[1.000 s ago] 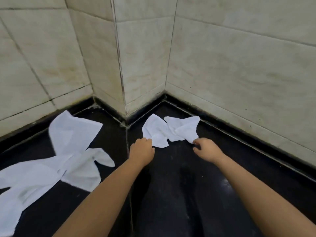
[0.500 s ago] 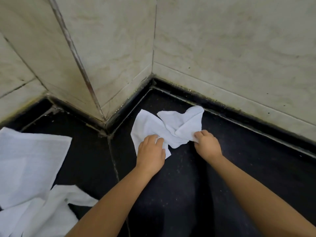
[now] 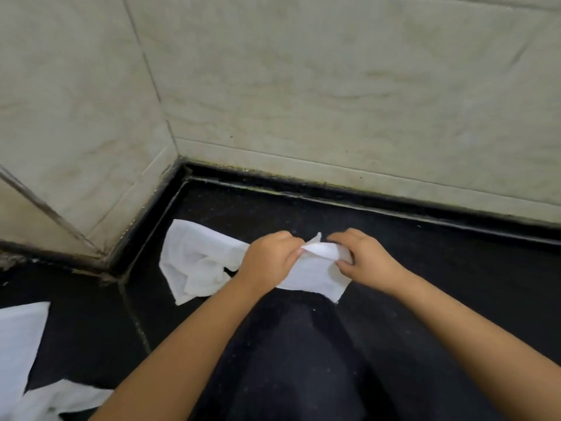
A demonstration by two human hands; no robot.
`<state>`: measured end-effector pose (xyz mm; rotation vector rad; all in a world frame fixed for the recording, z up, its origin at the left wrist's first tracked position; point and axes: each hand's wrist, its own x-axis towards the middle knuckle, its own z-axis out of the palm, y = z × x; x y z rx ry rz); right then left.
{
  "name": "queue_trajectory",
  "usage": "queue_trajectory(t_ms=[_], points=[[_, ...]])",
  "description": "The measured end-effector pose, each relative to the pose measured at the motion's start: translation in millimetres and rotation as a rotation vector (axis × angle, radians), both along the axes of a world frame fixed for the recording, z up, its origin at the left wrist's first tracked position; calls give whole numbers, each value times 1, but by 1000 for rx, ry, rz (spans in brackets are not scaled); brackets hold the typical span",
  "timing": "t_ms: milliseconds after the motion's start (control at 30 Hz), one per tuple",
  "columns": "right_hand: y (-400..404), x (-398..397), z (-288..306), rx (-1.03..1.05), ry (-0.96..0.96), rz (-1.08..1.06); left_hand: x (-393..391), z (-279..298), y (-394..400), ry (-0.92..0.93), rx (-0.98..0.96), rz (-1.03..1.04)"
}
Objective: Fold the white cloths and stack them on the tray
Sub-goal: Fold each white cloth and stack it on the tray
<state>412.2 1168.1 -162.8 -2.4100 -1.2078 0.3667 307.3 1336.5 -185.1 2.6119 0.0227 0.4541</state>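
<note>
Left hand (image 3: 267, 259) and right hand (image 3: 364, 259) pinch the white cloth (image 3: 209, 259) (crumpled); judging by that, spreading comes next, before folding

I've got just the one feed, the wide-angle head camera, looking forward and steeply down from above my forearms. It faces a corner where cream marble-look wall tiles (image 3: 334, 86) meet the glossy black stone floor (image 3: 440, 268). It sits close, and straight grout lines bow towards the frame edges.
</note>
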Motion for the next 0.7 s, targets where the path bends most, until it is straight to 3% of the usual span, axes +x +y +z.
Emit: queue_trajectory(t_ms=[100,233,333,467,600,700], points=[[-34,-3,15,-18,-63,-115,11,47,-28,45,86,-74],[-86,4,41,158,-177,-336,20,99,-44,-38,76,-46],[-120,22,52,118,-260,-312,28,113,-46,2,121,18],[-152,46,76,223,-320,-391,37,113,-52,18,130,142],[-170,33,83,291,-510,-257,23,101,-63,-133,96,122],[-196,8,53,270,-484,-75,-8,74,-71,68,88,13]])
